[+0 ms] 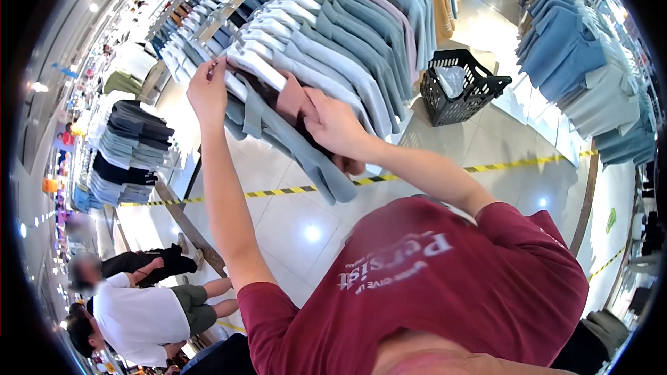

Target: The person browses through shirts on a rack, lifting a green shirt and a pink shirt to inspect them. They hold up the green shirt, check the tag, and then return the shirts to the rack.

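Note:
My left hand [207,94] is raised at the near end of a clothes rack, its fingertips pinched at a white hanger [258,69] near the hook. My right hand [332,121] is closed on a dusty-pink shirt [290,97] by its collar area, at the other end of that hanger. Part of this shirt hides behind my fingers and the grey-green shirt [288,142] hanging just in front of it. Pale blue shirts [333,73] hang close behind, on more white hangers.
A black shopping basket [462,87] with clear plastic inside stands on the floor beyond the rack. Yellow-and-black tape [278,192] crosses the tiles. More racks of shirts [570,48] stand to the right and left. People [142,312] are at the lower left.

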Demonstrator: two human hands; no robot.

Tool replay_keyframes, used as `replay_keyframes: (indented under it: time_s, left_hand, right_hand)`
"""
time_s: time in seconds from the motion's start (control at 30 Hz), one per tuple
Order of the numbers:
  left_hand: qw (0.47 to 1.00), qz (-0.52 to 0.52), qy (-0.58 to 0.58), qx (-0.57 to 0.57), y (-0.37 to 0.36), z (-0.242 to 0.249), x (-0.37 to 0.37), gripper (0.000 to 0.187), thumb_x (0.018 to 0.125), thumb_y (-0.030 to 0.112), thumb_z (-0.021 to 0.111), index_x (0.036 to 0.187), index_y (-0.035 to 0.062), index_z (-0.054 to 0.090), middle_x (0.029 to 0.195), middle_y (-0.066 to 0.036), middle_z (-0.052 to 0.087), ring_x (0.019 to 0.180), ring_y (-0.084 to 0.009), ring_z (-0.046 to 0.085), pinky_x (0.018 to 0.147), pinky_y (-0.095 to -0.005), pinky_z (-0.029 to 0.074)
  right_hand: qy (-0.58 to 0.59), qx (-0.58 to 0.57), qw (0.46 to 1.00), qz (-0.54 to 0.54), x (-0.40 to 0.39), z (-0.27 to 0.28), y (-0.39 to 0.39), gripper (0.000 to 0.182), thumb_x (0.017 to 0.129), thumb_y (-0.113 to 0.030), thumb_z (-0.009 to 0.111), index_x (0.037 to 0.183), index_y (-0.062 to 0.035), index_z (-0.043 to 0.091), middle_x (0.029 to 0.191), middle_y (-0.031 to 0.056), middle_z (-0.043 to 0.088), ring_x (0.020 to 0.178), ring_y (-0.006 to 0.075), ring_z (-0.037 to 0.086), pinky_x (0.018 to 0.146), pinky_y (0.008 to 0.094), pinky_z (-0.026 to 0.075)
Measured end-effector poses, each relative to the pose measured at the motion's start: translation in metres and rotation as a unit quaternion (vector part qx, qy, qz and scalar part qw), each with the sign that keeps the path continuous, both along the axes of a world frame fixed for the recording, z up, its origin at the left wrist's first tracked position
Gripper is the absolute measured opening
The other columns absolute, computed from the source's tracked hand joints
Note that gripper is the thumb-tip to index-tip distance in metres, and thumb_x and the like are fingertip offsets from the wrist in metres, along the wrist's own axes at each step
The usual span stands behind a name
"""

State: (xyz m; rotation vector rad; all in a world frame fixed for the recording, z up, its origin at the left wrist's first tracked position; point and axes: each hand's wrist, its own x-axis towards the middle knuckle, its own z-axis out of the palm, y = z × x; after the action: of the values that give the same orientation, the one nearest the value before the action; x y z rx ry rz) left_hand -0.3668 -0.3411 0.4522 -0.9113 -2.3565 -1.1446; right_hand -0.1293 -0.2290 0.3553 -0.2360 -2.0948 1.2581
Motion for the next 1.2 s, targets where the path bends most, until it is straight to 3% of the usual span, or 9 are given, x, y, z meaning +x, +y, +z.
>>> replay_keyframes:
  time_s: [0.23, 0.3, 0.37, 0.5, 0.73, 0.9, 1.03, 1.1, 1.2]
  left_hand:
    - [0.999, -0.039, 0.014, 0.032, 0.0, -0.006, -0.005, 0.034, 0.094, 0.031, 0.073, 0.106, -0.0012, 0.073, 0.078, -0.011, 0.067, 0.071, -0.0188, 0.059, 0.07, -0.0323, 0.048]
    - [1.0, -0.02, -0.013, 0.02, 0.002, -0.002, 0.0, 0.034, 0.095, 0.03, 0.073, 0.106, -0.0019, 0.073, 0.075, -0.008, 0.064, 0.07, -0.0161, 0.056, 0.068, -0.0315, 0.047]
    - [0.999, -0.031, -0.01, 0.022, 0.0, -0.005, -0.003, 0.034, 0.096, 0.03, 0.073, 0.106, -0.002, 0.073, 0.075, -0.008, 0.064, 0.069, -0.0159, 0.055, 0.067, -0.0316, 0.047]
    - [1.0, -0.025, 0.005, 0.013, 0.0, -0.012, -0.019, 0.037, 0.095, 0.035, 0.074, 0.105, -0.0009, 0.074, 0.077, -0.009, 0.065, 0.071, -0.0177, 0.057, 0.069, -0.0321, 0.048]
    - [0.998, -0.046, 0.039, -0.017, -0.001, -0.022, -0.044, 0.039, 0.098, 0.039, 0.07, 0.103, 0.0002, 0.073, 0.077, -0.008, 0.067, 0.071, -0.0154, 0.055, 0.069, -0.0321, 0.047]
    - [0.999, -0.05, -0.003, -0.005, 0.0, -0.024, -0.045, 0.041, 0.099, 0.038, 0.067, 0.111, -0.0009, 0.074, 0.095, -0.01, 0.075, 0.085, -0.0171, 0.063, 0.081, -0.0313, 0.05]
    - [0.949, 0.032, 0.306, 0.066, -0.005, -0.013, 0.045, 0.028, 0.097, 0.026, 0.072, 0.111, 0.001, 0.075, 0.111, -0.012, 0.076, 0.099, -0.0275, 0.071, 0.09, -0.0361, 0.054]
    - [0.932, -0.043, 0.329, 0.147, -0.001, -0.015, 0.101, 0.021, 0.095, 0.017, 0.074, 0.109, 0.0007, 0.074, 0.112, -0.013, 0.075, 0.103, -0.0301, 0.071, 0.09, -0.0386, 0.055]
    - [0.876, -0.203, 0.43, 0.084, 0.02, 0.002, 0.161, 0.018, 0.093, 0.009, 0.074, 0.108, -0.0004, 0.073, 0.113, -0.013, 0.075, 0.108, -0.0326, 0.07, 0.09, -0.0413, 0.055]
  right_hand:
    - [-0.087, -0.003, 0.996, 0.021, 0.118, -0.03, 0.009, 0.049, 0.089, -0.01, 0.061, 0.137, -0.0062, 0.05, 0.11, 0.0225, 0.067, 0.102, 0.0446, 0.065, 0.088, 0.049, 0.054]
    - [-0.189, -0.106, 0.976, 0.034, 0.156, -0.031, 0.016, 0.051, 0.089, -0.011, 0.062, 0.139, -0.0077, 0.051, 0.112, 0.0215, 0.068, 0.105, 0.0436, 0.065, 0.089, 0.0474, 0.055]
    - [-0.133, 0.006, 0.991, -0.007, 0.192, -0.046, 0.025, 0.051, 0.089, -0.011, 0.063, 0.139, -0.0085, 0.052, 0.114, 0.0211, 0.068, 0.105, 0.0434, 0.067, 0.089, 0.0464, 0.055]
    - [-0.167, -0.012, 0.986, -0.007, 0.258, -0.059, 0.044, 0.049, 0.089, -0.012, 0.066, 0.137, -0.0078, 0.055, 0.114, 0.0201, 0.069, 0.102, 0.0406, 0.069, 0.088, 0.0436, 0.056]
    - [-0.212, -0.222, 0.951, -0.033, 0.354, -0.05, 0.083, 0.054, 0.091, -0.013, 0.073, 0.142, -0.006, 0.056, 0.118, 0.0079, 0.07, 0.108, 0.0157, 0.065, 0.095, 0.033, 0.052]
    - [-0.166, -0.283, 0.941, -0.086, 0.401, -0.006, 0.091, 0.055, 0.091, -0.009, 0.073, 0.142, -0.0004, 0.055, 0.129, 0.0055, 0.065, 0.12, 0.0137, 0.058, 0.104, 0.031, 0.047]
    - [-0.141, -0.22, 0.951, -0.164, 0.435, 0.002, 0.095, 0.061, 0.089, -0.003, 0.073, 0.146, 0.0002, 0.051, 0.133, 0.0048, 0.063, 0.122, 0.0137, 0.057, 0.106, 0.0307, 0.046]
    - [-0.092, -0.274, 0.94, -0.182, 0.458, -0.003, 0.096, 0.064, 0.089, 0.0, 0.072, 0.148, 0.0001, 0.05, 0.133, 0.0047, 0.064, 0.122, 0.0142, 0.058, 0.105, 0.0306, 0.047]
    - [-0.099, -0.209, 0.944, -0.236, 0.473, 0.021, 0.108, 0.063, 0.089, 0.002, 0.071, 0.148, 0.0003, 0.05, 0.132, 0.0055, 0.064, 0.122, 0.0136, 0.059, 0.103, 0.0293, 0.048]
